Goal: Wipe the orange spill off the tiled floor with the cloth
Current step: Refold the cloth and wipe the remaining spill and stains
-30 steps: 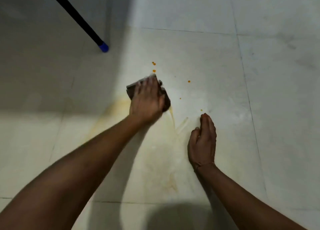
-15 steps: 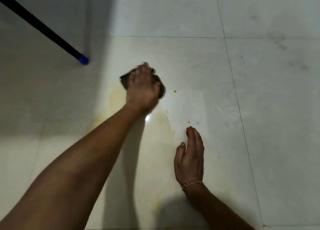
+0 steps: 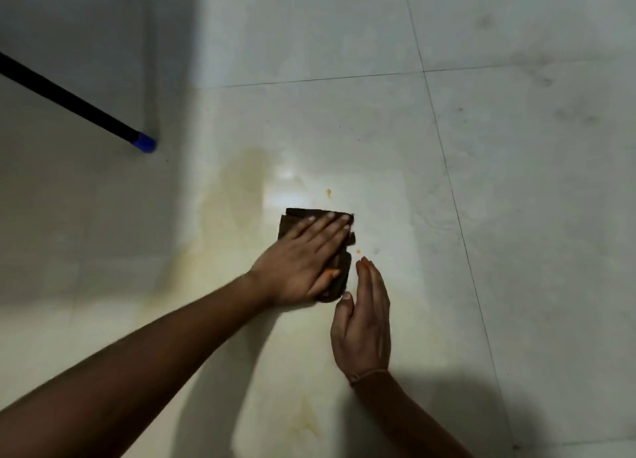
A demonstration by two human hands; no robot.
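Observation:
A folded dark brown cloth [image 3: 340,275] lies flat on the pale tiled floor [image 3: 516,216]. My left hand [image 3: 303,258] presses down on it with fingers stretched out, covering most of it. Just right of the cloth, my right hand [image 3: 364,323] rests flat on the floor with nothing in it, its thumb close to the cloth's near corner. A faint orange smear [image 3: 241,189] spreads over the tile to the left and behind the cloth. Small orange drops sit at the far side [image 3: 329,192] and beside the cloth [image 3: 358,251].
A black rod with a blue tip [image 3: 144,143] slants down to the floor at the left, in shadow. Tile joints run across at the back [image 3: 309,79] and down the right side [image 3: 457,209]. More faint streaks [image 3: 309,419] lie near my arms.
My left hand has slid the cloth from the far left of the smear toward me and to the right, close to my right hand. Several drops by the far edge are gone.

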